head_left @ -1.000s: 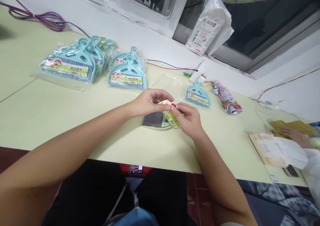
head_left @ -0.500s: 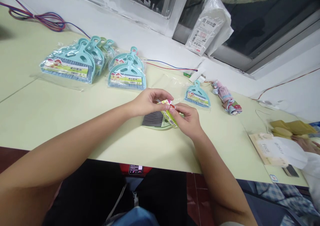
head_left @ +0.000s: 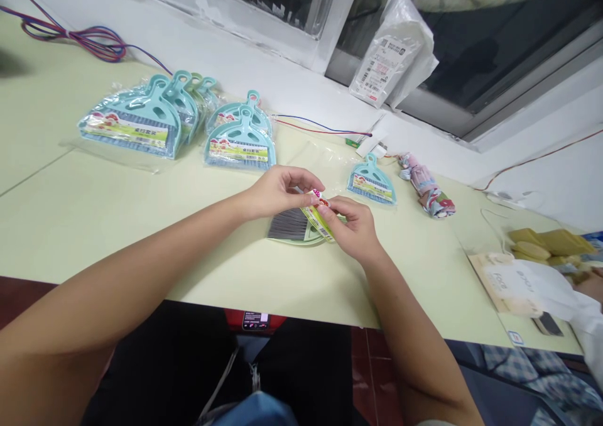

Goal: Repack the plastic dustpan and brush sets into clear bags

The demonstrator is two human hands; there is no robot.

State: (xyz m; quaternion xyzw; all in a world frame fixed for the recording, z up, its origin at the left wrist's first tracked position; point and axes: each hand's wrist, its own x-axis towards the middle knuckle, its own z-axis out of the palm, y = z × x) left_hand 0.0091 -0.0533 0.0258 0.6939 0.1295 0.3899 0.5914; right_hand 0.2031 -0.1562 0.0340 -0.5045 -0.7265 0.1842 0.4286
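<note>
A printed paper label (head_left: 318,220), green and white with mushroom pictures, is pinched between both of my hands at its upper end. My left hand (head_left: 285,193) is closed on the label's top edge, thumb and fingers together. From the other side, my right hand (head_left: 352,226) grips it with thumb and forefinger. Below them on the table lies a small green dustpan (head_left: 306,242) with a dark-bristled brush (head_left: 288,225) in it; my hands and the label hide much of both. A clear plastic bag (head_left: 313,156) lies just behind my hands.
Bagged blue dustpan sets stand at the left (head_left: 136,124), in the middle (head_left: 240,140) and at the right (head_left: 372,181). A folded umbrella (head_left: 426,184) and coiled cable (head_left: 97,41) lie near the wall. At far right, a person's sleeve (head_left: 588,325) is beside yellow sponges (head_left: 551,242).
My hands stay in nearly the same place, still on the label, whose top has shifted slightly between the fingers. At far right, the other person's hand has moved.
</note>
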